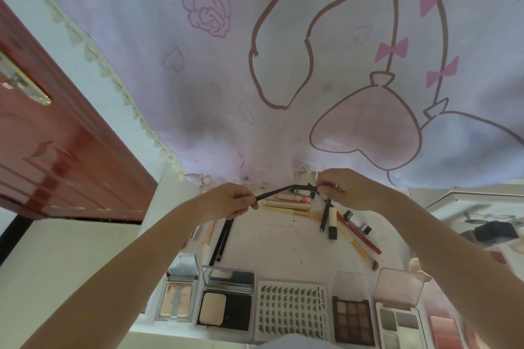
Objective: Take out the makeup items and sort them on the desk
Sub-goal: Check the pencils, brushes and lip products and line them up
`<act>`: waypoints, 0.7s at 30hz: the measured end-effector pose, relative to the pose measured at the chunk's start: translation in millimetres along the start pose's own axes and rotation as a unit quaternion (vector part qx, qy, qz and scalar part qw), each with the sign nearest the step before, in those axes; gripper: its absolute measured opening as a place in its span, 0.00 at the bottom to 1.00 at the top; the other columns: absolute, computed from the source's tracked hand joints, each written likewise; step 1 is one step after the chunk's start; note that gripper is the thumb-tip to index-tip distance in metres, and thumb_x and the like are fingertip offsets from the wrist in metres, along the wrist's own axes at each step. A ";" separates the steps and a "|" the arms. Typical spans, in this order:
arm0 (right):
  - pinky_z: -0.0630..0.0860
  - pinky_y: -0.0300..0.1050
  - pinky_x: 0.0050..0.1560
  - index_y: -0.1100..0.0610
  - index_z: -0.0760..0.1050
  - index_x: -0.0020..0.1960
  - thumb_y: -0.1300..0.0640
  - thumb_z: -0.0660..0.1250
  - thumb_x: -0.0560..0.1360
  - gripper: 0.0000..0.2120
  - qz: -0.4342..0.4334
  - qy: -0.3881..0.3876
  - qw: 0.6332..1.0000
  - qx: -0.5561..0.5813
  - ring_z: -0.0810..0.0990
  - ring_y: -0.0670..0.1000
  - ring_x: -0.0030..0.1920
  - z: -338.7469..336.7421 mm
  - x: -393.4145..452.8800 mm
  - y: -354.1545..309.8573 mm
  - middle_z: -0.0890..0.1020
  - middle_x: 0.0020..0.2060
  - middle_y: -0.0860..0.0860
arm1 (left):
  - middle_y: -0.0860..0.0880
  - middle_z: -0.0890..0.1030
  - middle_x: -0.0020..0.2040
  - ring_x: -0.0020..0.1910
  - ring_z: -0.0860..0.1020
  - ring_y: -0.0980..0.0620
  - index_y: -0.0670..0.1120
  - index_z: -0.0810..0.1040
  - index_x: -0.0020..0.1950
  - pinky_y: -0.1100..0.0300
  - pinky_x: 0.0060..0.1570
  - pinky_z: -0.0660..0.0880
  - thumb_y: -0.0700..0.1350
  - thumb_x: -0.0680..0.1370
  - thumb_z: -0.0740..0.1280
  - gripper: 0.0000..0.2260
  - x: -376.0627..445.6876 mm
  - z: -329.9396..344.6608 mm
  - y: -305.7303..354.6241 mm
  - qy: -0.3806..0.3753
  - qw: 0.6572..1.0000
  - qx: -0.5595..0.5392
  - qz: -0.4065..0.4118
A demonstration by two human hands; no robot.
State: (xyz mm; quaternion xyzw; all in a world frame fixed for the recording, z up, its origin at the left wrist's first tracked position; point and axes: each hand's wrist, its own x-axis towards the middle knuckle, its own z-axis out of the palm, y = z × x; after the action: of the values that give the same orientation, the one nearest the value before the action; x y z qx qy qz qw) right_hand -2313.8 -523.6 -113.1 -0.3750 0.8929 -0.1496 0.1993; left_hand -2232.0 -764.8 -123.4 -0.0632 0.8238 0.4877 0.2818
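Both hands raised over far end of desk (283,238). Your left hand (229,201) pinches thin black pencil (273,191); right hand (344,188) fingers curl on its black cap end, likely uncapping or checking. Near row: compacts, lash tray (292,310), eyeshadow palette (353,319). Loose lipstick (332,222), pencils crowd drop zone; curtain (255,65) hangs close behind.

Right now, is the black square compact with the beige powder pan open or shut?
Open. The black square compact lies on the white desk with its mirrored lid raised behind the exposed beige powder pan.
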 end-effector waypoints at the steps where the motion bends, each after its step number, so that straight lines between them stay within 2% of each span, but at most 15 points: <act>1: 0.65 0.29 0.40 0.49 0.65 0.36 0.59 0.55 0.79 0.14 -0.001 -0.003 1.000 -0.004 0.67 0.39 0.35 0.4 1.3 0.3 0.67 0.33 0.42 | 0.57 0.68 0.20 0.23 0.63 0.58 0.47 0.75 0.39 0.68 0.28 0.61 0.40 0.80 0.57 0.13 0.3 -0.3 -1.4 0.000 1.000 0.000 -0.001; 4: 0.64 0.28 0.40 0.55 0.67 0.41 0.59 0.55 0.79 0.09 -0.003 -0.011 1.000 -0.009 0.67 0.41 0.35 0.6 4.8 1.7 0.68 0.33 0.43 | 0.56 0.67 0.20 0.22 0.63 0.59 0.47 0.75 0.38 0.69 0.28 0.61 0.40 0.80 0.56 0.14 0.4 0.4 -4.4 -0.002 1.000 0.004 -0.004; 9: 0.65 0.31 0.42 0.59 0.73 0.46 0.59 0.56 0.79 0.08 0.007 -0.038 0.999 0.002 0.69 0.44 0.37 5.6 13.4 -1.4 0.68 0.33 0.43 | 0.56 0.69 0.23 0.20 0.65 0.62 0.49 0.75 0.38 0.70 0.30 0.63 0.40 0.80 0.57 0.13 1.8 1.9 -3.8 -0.010 0.999 0.041 -0.012; 11: 0.66 0.34 0.43 0.62 0.74 0.49 0.60 0.57 0.79 0.09 0.012 -0.034 0.999 0.007 0.69 0.46 0.40 9.8 18.9 0.1 0.68 0.34 0.43 | 0.54 0.71 0.28 0.25 0.67 0.61 0.48 0.76 0.41 0.71 0.33 0.66 0.40 0.80 0.58 0.11 2.5 2.5 -4.3 -0.013 0.998 0.061 -0.023; 13: 0.66 0.35 0.45 0.62 0.75 0.50 0.59 0.57 0.78 0.09 0.013 -0.031 0.999 0.004 0.69 0.46 0.41 17.2 29.2 -0.8 0.69 0.36 0.44 | 0.55 0.73 0.33 0.31 0.70 0.60 0.45 0.79 0.51 0.70 0.39 0.70 0.42 0.80 0.58 0.10 4.6 3.7 -6.7 -0.016 0.993 0.105 -0.044; 14: 0.66 0.36 0.47 0.62 0.75 0.51 0.59 0.58 0.78 0.10 0.012 -0.038 0.999 -0.008 0.69 0.47 0.42 22.7 36.9 -2.9 0.70 0.38 0.46 | 0.55 0.73 0.35 0.35 0.71 0.59 0.43 0.78 0.56 0.65 0.47 0.72 0.44 0.80 0.58 0.11 5.9 4.7 -9.3 -0.019 0.989 0.135 -0.056; 15: 0.66 0.37 0.48 0.62 0.75 0.52 0.58 0.58 0.78 0.10 0.010 -0.052 0.998 -0.021 0.69 0.47 0.43 29.2 45.8 -5.3 0.70 0.40 0.47 | 0.56 0.73 0.36 0.40 0.73 0.57 0.43 0.77 0.58 0.60 0.55 0.70 0.45 0.80 0.58 0.13 7.5 6.4 -12.8 -0.027 0.984 0.163 -0.067; 16: 0.65 0.38 0.49 0.62 0.75 0.52 0.59 0.58 0.78 0.10 0.008 -0.067 0.997 -0.027 0.69 0.47 0.44 36.8 55.4 -7.1 0.70 0.42 0.48 | 0.54 0.75 0.37 0.44 0.74 0.54 0.42 0.77 0.60 0.58 0.58 0.68 0.46 0.80 0.58 0.14 9.0 9.1 -17.1 -0.035 0.979 0.186 -0.075; 19: 0.65 0.40 0.48 0.63 0.75 0.53 0.61 0.58 0.78 0.09 -0.003 -0.096 0.995 -0.024 0.70 0.50 0.45 59.3 87.6 -10.2 0.73 0.45 0.54 | 0.44 0.80 0.52 0.50 0.76 0.48 0.40 0.76 0.59 0.61 0.50 0.67 0.47 0.80 0.58 0.15 17.5 19.0 -35.9 -0.040 0.967 0.232 -0.100; 21: 0.66 0.41 0.48 0.64 0.75 0.52 0.63 0.58 0.77 0.09 -0.017 -0.118 0.992 -0.047 0.72 0.54 0.48 72.9 109.5 -12.7 0.76 0.50 0.57 | 0.41 0.80 0.55 0.51 0.76 0.47 0.39 0.76 0.58 0.60 0.49 0.69 0.48 0.80 0.58 0.15 23.3 25.1 -50.8 -0.029 0.963 0.240 -0.118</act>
State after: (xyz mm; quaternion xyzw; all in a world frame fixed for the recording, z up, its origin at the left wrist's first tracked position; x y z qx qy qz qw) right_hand -2342.0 -620.6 -198.3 -0.4144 0.8625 -0.0659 0.2829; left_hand -2222.1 -765.9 -183.8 -0.0764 0.8948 0.2411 0.3679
